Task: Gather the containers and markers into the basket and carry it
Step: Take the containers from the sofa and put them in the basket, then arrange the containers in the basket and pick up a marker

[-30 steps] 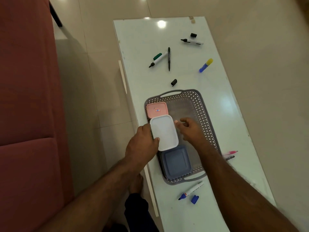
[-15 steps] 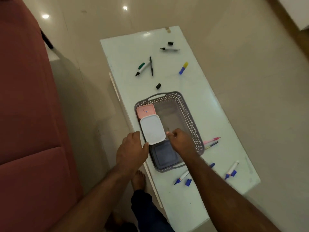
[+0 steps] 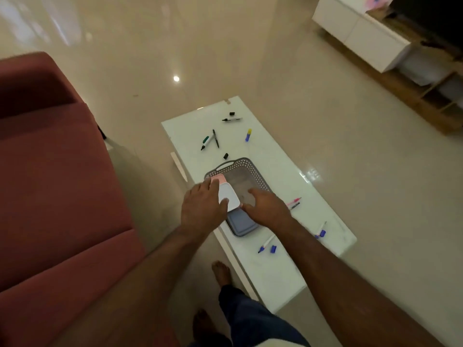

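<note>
A grey perforated basket (image 3: 250, 164) stands on the white table (image 3: 280, 271). Along its left side lie a pink container (image 3: 217, 177), a white container (image 3: 230, 195) and a blue-grey container (image 3: 241, 225). My left hand (image 3: 201, 206) grips the white container, thumb on its lid and fingers over its far left edge. My right hand (image 3: 268, 206) hangs over the basket's right half with relaxed fingers, thumb by the white container's near corner. Loose markers lie around: green (image 3: 206, 142), black (image 3: 231, 119), pink (image 3: 293, 202) and blue (image 3: 266, 244).
A black pen (image 3: 216, 138), a yellow-capped highlighter (image 3: 248, 134), another blue marker (image 3: 320, 230) and loose caps (image 3: 225, 155) lie on the table. A red sofa (image 3: 50, 171) stands close on the left. A white cabinet (image 3: 363, 33) is far right. My bare foot (image 3: 220, 271) is beside the table.
The view has pulled back and up, showing more floor. My left hand slid forward over the white container. My right hand opened from a pinch into relaxed fingers beside it.
</note>
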